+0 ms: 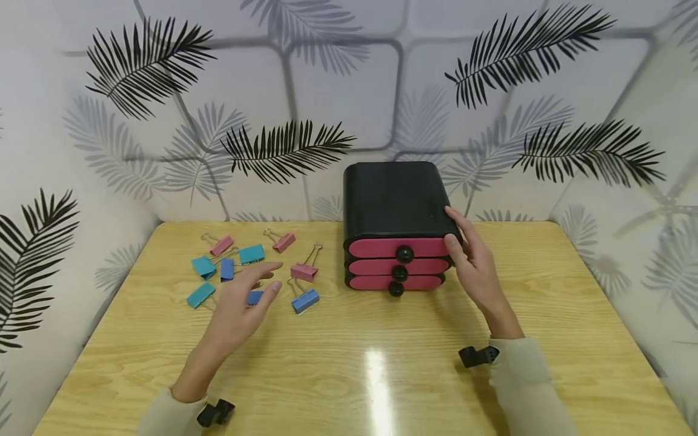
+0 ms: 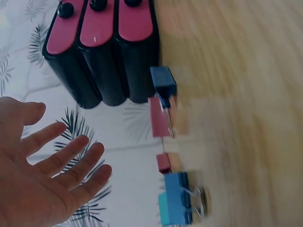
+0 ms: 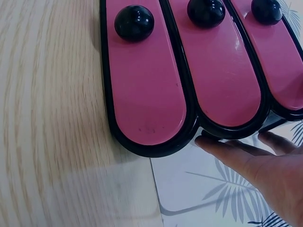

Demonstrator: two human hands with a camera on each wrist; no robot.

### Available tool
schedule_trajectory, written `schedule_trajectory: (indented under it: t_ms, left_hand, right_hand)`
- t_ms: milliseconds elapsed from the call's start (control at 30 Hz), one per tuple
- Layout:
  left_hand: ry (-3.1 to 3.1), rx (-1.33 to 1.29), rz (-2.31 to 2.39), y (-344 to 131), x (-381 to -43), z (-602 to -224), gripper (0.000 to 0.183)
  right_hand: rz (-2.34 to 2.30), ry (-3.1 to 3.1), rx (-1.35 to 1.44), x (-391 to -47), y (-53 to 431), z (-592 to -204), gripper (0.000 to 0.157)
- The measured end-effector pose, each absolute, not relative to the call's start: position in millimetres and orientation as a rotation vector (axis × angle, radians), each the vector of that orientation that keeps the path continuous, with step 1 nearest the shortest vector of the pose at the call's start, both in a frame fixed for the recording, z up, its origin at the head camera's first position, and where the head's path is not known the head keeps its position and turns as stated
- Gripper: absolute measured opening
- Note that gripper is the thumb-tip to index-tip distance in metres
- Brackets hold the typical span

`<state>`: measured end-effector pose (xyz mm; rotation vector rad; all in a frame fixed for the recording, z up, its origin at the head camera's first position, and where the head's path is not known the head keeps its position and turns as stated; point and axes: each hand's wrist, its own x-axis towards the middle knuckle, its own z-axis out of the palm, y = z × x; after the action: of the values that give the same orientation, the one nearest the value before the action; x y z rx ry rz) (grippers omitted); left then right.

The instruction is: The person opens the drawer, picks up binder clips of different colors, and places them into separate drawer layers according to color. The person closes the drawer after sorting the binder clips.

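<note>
"What stands behind the table (image 1: 322, 375)?"
"A pale wall (image 1: 343, 100), printed with black leaves (image 1: 534, 49) and fainter grey leaves (image 1: 504, 146)."
"Any other pattern?"
"Blurred grey lines (image 1: 400, 85) cross it, marking out large, rounded blocks."
"And the table itself?"
"It is light, yellowish wood with visible grain, and a white streak of glare (image 1: 377, 387) shines toward the front."

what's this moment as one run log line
left hand: empty, near binder clips | right hand: touching right side of drawer unit | three drawers: closed
</note>
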<state>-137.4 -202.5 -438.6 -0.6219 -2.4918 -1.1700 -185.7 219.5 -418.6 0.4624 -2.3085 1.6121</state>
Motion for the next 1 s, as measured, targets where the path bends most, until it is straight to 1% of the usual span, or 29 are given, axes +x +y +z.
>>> schedule_trajectory:
  t_ms: [300,467,567,767,1000]
  left_hand:
    - [-2.415,-0.657,-1.282,-168,-142,-424,0.035]
    - [-2.361,-0.705,-1.365,-149,-147,-409,0.037]
    - [-2.347,-0.731,-1.386,-138,-150,-401,0.035]
    - [-2.307,-0.761,-1.452,-123,-153,-388,0.034]
    - [-2.283,-0.767,-1.509,-111,-156,-379,0.035]
  right_hand:
    - [1.530,-2.328,0.486,-179,205,-407,0.048]
    - [1.536,-2.349,0.460,-187,208,-418,0.050]
    - [1.562,-2.368,0.463,-193,211,-423,0.051]
    - [1.634,-2.352,0.492,-198,212,-421,0.047]
    - [1.633,-2.335,0.475,-203,212,-417,0.049]
